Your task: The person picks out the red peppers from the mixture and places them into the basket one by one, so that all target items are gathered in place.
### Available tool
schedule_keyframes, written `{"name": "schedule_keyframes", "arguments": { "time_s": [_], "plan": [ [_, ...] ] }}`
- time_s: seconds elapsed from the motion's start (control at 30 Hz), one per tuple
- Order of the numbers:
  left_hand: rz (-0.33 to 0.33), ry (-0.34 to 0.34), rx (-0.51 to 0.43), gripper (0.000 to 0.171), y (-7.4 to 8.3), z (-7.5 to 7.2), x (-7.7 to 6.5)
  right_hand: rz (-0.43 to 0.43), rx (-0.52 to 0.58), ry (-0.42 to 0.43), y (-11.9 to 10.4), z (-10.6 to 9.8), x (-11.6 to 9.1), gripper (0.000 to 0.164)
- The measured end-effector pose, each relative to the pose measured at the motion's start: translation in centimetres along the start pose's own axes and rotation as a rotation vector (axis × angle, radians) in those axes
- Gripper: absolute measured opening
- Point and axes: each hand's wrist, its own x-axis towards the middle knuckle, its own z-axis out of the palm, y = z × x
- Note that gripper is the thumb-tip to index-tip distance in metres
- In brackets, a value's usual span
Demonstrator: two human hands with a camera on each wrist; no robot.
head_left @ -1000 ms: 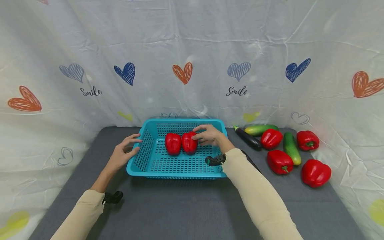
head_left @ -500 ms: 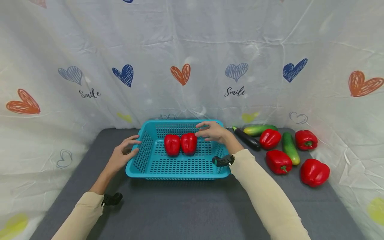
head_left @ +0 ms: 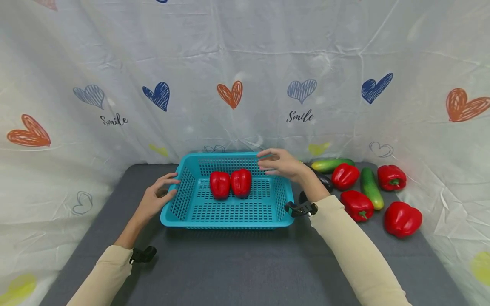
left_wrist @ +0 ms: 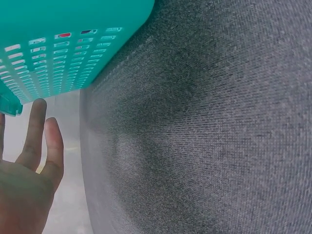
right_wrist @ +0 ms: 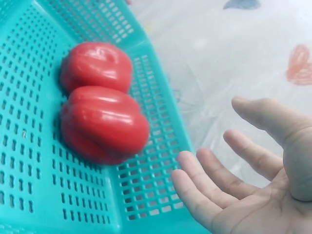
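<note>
Gray tabletop (head_left: 245,265), basket (head_left: 227,224) corner behind right hand (head_left: 282,164)

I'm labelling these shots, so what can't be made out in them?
Eggplant, head view: partly hidden behind the right arm.
Left hand, left wrist view: cut off by the left and bottom edges.
Right hand, right wrist view: cut off by the right and bottom edges.
Red peppers in the basket, left wrist view: mostly hidden by its wall.

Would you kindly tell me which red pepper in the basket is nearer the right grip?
The right pepper, in the head view; the left pepper lies beyond it, farther away.
</note>
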Motion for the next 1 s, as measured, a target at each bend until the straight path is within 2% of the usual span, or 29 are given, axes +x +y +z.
{"name": "schedule_keyframes", "arguments": {
  "time_s": [0.33,0.57,0.73,1.0],
  "plan": [
    [-0.005,0.003,-0.002,0.032,-0.1,0.0,-0.1,-0.125,0.009,0.05,-0.5,-1.5,-2.6,0.039],
    [0.001,0.002,-0.002,0.032,-0.4,0.1,0.1,-0.186,0.019,0.121,-0.2,-3.6,-4.3,0.043],
    [0.005,0.009,-0.004,0.032,-0.5,0.1,0.2,-0.194,-0.006,0.149,0.3,-5.3,-5.3,0.041],
    [0.002,0.01,0.004,0.031,-0.5,0.1,0.1,-0.152,0.003,0.171,1.4,-7.5,-6.6,0.039]
  ]
}}
